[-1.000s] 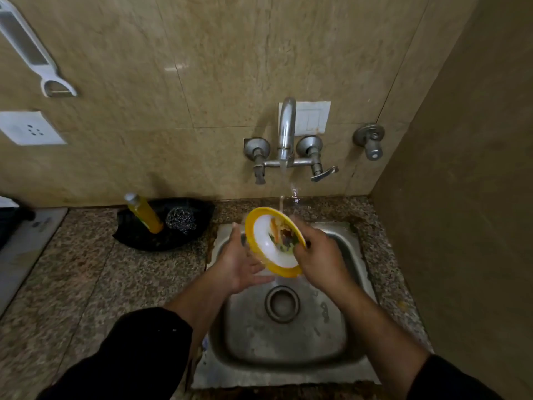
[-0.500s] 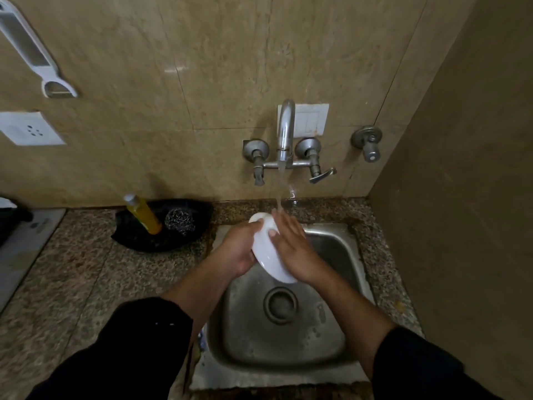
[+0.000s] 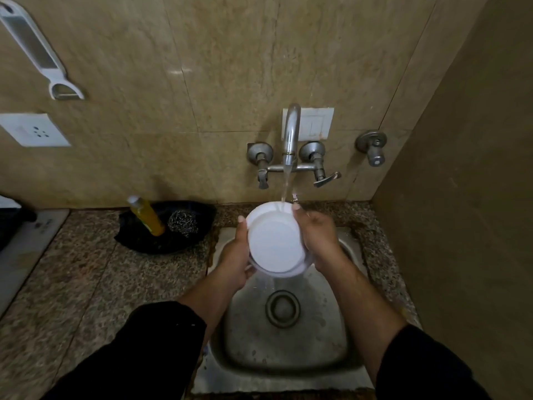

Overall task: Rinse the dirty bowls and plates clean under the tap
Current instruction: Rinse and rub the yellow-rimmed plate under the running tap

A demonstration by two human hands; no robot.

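Observation:
A small plate (image 3: 274,243) is held over the steel sink (image 3: 288,350) with its white underside turned toward me. Its yellow-rimmed face is hidden. My left hand (image 3: 235,258) grips the plate's left edge, and my right hand (image 3: 318,238) grips its right edge. Water runs from the tap (image 3: 290,134) onto the plate's top rim and spills off its lower edge toward the drain (image 3: 282,308).
A black dish (image 3: 138,241) on the granite counter left of the sink holds a yellow bottle (image 3: 147,216) and a steel scrubber (image 3: 182,223). A wall rises close on the right. A peeler (image 3: 37,53) and a socket (image 3: 34,129) are on the tiled wall.
The plate has been flipped from its yellow-rimmed dirty face to its white back. It now faces me more squarely, with my right hand moved from its back to its right edge.

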